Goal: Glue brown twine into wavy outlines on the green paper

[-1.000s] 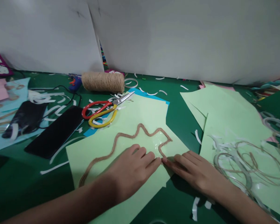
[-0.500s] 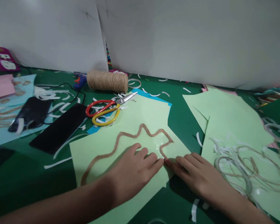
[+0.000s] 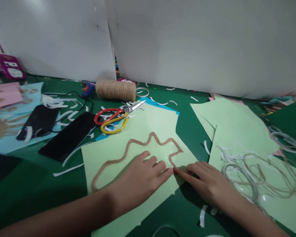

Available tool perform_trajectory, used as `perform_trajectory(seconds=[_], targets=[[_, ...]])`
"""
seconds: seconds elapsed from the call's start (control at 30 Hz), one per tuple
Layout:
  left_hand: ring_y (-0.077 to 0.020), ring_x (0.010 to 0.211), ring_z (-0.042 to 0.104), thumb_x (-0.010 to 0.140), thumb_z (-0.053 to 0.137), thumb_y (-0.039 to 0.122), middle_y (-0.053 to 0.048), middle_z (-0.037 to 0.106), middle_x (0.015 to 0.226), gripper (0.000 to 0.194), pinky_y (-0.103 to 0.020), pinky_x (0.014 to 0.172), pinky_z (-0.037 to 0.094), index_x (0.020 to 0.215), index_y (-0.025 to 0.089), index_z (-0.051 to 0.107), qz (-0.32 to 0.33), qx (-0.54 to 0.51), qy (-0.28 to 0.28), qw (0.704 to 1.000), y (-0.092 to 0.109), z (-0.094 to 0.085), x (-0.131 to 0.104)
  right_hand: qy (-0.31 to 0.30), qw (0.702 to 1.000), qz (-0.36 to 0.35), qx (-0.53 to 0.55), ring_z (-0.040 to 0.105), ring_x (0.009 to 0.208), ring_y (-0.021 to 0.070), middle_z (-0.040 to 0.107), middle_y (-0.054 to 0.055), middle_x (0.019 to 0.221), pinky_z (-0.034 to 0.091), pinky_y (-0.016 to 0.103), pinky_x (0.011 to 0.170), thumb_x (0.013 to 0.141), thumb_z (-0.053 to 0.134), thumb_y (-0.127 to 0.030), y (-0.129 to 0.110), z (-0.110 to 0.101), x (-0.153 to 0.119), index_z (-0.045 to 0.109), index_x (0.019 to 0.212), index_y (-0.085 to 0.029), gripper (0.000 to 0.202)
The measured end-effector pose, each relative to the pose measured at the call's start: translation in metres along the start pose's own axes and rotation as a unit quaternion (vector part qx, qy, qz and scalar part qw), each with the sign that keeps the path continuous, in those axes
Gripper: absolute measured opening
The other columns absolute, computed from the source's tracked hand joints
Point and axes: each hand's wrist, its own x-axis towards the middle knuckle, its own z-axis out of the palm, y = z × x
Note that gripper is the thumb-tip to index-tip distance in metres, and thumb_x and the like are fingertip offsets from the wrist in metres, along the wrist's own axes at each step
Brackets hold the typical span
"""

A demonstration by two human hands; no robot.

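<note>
A wavy outline of brown twine (image 3: 125, 152) lies on a light green sheet (image 3: 160, 123) in the middle of the table. My left hand (image 3: 148, 176) rests on the sheet inside the outline, fingers apart, one fingertip at the twine's lower right end. From the right, my right hand (image 3: 207, 181) presses its extended index fingertip on the twine at that same spot, almost touching the left fingertip; its other fingers are curled. Clear shiny patches show on the paper inside the outline. The twine's course beneath my left hand is hidden.
Scissors with red and yellow handles (image 3: 113, 120), a twine roll (image 3: 115, 90) and a blue glue gun (image 3: 88, 90) lie beyond. Two black phones (image 3: 69, 136) are at left. Loose twine and tape strips cover green sheets (image 3: 236, 121) at right. A white panel (image 3: 199, 42) stands behind.
The camera view has shifted slightly, so the left-side objects appear farther right. Both hands stay at nearly the same place on the twine.
</note>
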Motion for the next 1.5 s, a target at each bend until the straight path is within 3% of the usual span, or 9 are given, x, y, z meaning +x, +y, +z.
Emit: perform_trajectory(seconds=[0.27,0.67,0.97,1.37,1.5], targets=[[-0.0183,0.084,0.053,0.093,0.039,0.015,-0.004,0.061,0.096,0.033,-0.045,0.095,0.029,0.124,0.019,0.048,0.003,0.017,0.042,0.999,0.001,-0.004,-0.003,-0.010,0.999,-0.033,-0.022,0.051,0.071,0.0172,0.060,0.007,0.088,0.043,0.032,0.064,0.094,0.036,-0.012,-0.003,-0.007,-0.002,0.050,0.129,-0.015,0.037],[-0.0214,0.089,0.053,0.081,0.051,0.019,-0.006,0.061,0.097,0.044,-0.050,0.098,0.025,0.125,0.016,0.046,-0.003,-0.010,0.040,0.999,0.000,-0.007,-0.009,0.044,0.995,0.035,0.084,0.051,0.073,0.0162,0.060,0.009,0.086,0.044,0.030,0.063,0.092,0.036,-0.008,-0.012,-0.008,0.010,0.061,0.115,-0.015,0.035],[-0.0204,0.089,0.051,0.085,0.046,0.009,-0.004,0.062,0.088,0.029,-0.052,0.099,0.024,0.111,0.016,0.054,0.008,0.019,0.090,0.996,0.002,-0.005,-0.010,0.037,0.994,0.026,0.104,0.049,0.073,0.0182,0.058,0.010,0.084,0.042,0.032,0.063,0.086,0.035,-0.002,-0.017,-0.011,0.007,0.058,0.116,-0.013,0.039],[-0.0157,0.084,0.053,0.091,0.048,0.012,-0.002,0.062,0.095,0.015,-0.047,0.096,0.030,0.101,0.017,0.059,0.025,0.046,0.140,0.989,0.010,0.005,-0.006,0.068,0.989,-0.012,0.129,0.051,0.083,0.0197,0.060,0.012,0.093,0.044,0.032,0.070,0.086,0.037,-0.003,-0.032,-0.015,0.003,0.057,0.113,-0.011,0.035],[-0.0182,0.093,0.053,0.092,0.044,0.013,-0.006,0.060,0.113,0.019,-0.048,0.098,0.029,0.102,0.017,0.060,0.033,0.049,0.121,0.991,0.005,0.001,-0.007,0.066,0.990,-0.021,0.122,0.053,0.082,0.0193,0.061,0.012,0.093,0.046,0.032,0.072,0.088,0.036,-0.006,-0.035,-0.012,0.006,0.057,0.109,-0.009,0.030]])
